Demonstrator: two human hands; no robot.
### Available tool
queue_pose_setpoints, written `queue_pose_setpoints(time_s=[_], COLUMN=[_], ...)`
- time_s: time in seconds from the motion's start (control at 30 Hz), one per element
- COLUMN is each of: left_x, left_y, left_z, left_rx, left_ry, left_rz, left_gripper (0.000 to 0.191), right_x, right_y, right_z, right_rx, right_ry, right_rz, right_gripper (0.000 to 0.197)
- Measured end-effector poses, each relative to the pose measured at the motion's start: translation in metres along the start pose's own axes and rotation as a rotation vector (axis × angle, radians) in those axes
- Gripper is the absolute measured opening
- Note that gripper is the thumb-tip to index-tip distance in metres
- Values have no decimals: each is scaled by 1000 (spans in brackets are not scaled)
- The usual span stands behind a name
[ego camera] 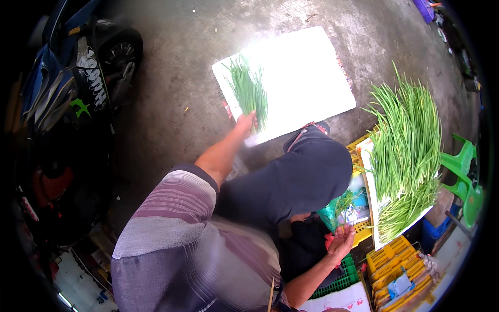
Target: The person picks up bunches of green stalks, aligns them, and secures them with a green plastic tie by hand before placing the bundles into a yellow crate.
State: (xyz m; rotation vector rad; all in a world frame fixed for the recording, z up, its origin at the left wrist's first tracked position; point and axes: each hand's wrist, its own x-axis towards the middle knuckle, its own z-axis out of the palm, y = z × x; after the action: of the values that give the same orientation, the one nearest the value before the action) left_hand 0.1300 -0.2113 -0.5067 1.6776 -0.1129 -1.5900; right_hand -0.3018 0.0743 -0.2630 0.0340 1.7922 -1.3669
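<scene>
My left hand (246,124) grips a bunch of long green garlic chives (245,84) near its lower end. The bunch lies along the left side of a bright white box top (304,78), its leaves pointing away from me. My right hand (341,242) is low on the right, palm up with fingers loosely curled, and nothing is clearly held in it. Just beyond its fingertips are a green plastic bag (330,214) and loose green scraps (345,201). A large heap of chives (407,144) lies to my right on a white foam board (370,187).
Yellow plastic crates (390,257) stand at lower right, near a green crate (345,273) and a white printed carton (343,302). A green plastic chair (464,175) is at far right. A parked scooter (85,97) flanks the left side of the concrete floor (167,97).
</scene>
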Motion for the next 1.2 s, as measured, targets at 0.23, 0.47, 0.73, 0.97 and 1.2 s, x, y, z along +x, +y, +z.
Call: queue_pose_setpoints(time_s=[0.23,0.47,0.73,0.97,1.2], left_x=[5,10,20,28,-17], left_y=[-31,-28,-29,-47,-6], left_z=[-4,2,6,-18,-2], left_rx=[12,36,382,377,787], left_ry=[138,94,248,257,249], left_rz=[-210,-188,8,59,116], left_gripper=[17,23,32,38,41], right_x=[-6,-8,-11,5,61], right_y=[4,-1,10,-7,-60], right_z=[6,16,8,29,48], right_rx=[-92,-70,-43,-293,-884], right_ry=[82,35,93,180,319], right_rz=[-20,-21,-58,-159,-772], right_gripper=[55,53,51,34,24])
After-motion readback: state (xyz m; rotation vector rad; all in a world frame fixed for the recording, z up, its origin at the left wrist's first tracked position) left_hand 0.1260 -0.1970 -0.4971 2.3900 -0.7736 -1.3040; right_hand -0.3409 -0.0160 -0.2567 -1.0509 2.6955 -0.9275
